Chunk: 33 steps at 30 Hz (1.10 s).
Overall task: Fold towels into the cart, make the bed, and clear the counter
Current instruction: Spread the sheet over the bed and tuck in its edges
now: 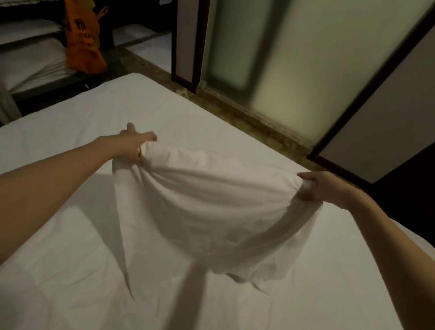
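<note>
A white pillow in its pillowcase (214,213) hangs in the air above the bed (65,270), which is covered by a white sheet. My left hand (135,144) grips the pillow's upper left corner, with some fingers stretched forward. My right hand (321,188) pinches the upper right corner. The loose open end of the pillowcase droops toward the sheet. Both arms are stretched out over the mattress.
A linen cart (22,45) with stacked white linens on its shelves stands at the far left, an orange bag (83,29) hanging on it. Frosted glass panels (298,52) and dark door frames stand beyond the bed. A strip of floor (243,113) runs along the bed's far side.
</note>
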Tool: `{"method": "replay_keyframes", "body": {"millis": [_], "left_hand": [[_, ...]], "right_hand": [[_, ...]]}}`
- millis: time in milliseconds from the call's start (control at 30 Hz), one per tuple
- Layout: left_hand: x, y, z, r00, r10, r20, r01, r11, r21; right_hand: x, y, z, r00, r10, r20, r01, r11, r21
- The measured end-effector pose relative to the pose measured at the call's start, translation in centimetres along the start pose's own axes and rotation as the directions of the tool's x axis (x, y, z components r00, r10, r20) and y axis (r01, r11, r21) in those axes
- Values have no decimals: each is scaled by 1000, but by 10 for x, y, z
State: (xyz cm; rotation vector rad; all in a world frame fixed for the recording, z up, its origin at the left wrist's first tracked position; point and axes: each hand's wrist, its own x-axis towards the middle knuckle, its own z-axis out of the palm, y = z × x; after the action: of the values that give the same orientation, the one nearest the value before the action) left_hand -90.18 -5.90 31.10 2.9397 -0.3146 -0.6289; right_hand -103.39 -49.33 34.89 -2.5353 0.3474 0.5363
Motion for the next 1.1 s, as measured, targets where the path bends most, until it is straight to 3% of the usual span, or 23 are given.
{"method": "replay_keyframes", "body": {"millis": [100,200,333,433,500,633,767,900,1000,1100], "left_hand": [[25,7,-14,966,134,-220,-146,989,-38],[43,22,-35,912,207,-355,-237,971,-43],[50,53,-69,794,320,-517,-322,943,88],[47,72,-87,649,360,-670,-386,915,118],[41,79,-88,615,357,-703,-424,901,87],[15,78,-49,659,359,-661,-501,865,-30],[-27,40,40,748,287,-599,-500,837,-223],[-75,1,179,866,237,-440,-397,860,-319],[-126,-27,311,978,141,-155,-191,905,-380],[-162,-62,412,999,30,-13,-33,910,-413]], "right_hand": [[6,1,1,984,59,-171,-70,996,-63],[7,5,-6,926,71,-371,-115,989,-97],[-13,1,-26,784,72,-617,-205,968,-148],[-38,3,-33,674,86,-733,-181,982,-51],[-56,9,-26,614,105,-782,-164,986,4],[-90,31,25,557,159,-815,-144,985,94],[-131,65,117,631,212,-746,-43,970,240],[-181,124,247,785,358,-506,-161,906,392],[-219,159,365,839,492,-233,-315,788,530],[-253,176,456,871,488,-54,-368,722,586]]}}
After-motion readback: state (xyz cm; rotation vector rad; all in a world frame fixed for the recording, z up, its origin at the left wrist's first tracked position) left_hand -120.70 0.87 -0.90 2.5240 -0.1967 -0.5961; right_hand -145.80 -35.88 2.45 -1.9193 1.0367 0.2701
